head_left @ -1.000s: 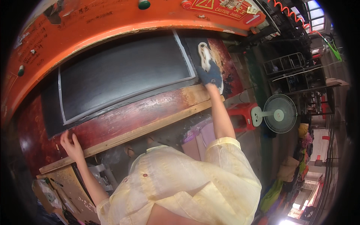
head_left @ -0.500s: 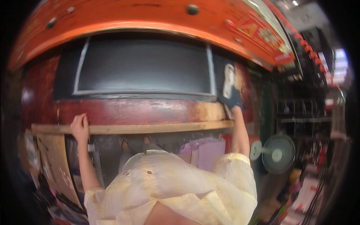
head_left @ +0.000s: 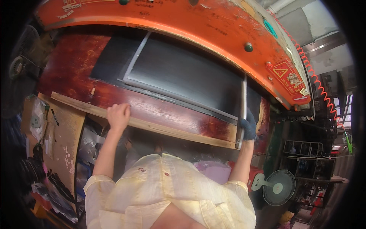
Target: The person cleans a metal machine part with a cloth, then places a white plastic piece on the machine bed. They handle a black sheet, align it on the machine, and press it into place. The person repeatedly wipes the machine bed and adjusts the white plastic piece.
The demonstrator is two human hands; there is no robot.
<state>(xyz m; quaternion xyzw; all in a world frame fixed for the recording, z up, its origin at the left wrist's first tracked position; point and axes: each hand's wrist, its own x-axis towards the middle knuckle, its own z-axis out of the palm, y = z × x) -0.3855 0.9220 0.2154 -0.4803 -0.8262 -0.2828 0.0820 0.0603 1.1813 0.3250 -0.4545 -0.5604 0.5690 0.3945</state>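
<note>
My left hand is bare and rests flat on the pale wooden strip along the front edge of a worn red bed. My right hand wears a dark glove and grips the lower end of a pale metal bar. The bar stands along the right side of a dark sheet framed in grey metal. An orange curved hood hangs over the sheet. My cream shirt fills the lower middle of the view.
A standing fan and a red box are at the lower right, with a wire rack behind. An orange coiled cable hangs at the right. A brown board and another fan are at the left.
My head has swung, tilting the bed in view. My right hand has slid from the sheet's upper right corner down to the bar's lower end. My left hand stays on the wooden strip.
</note>
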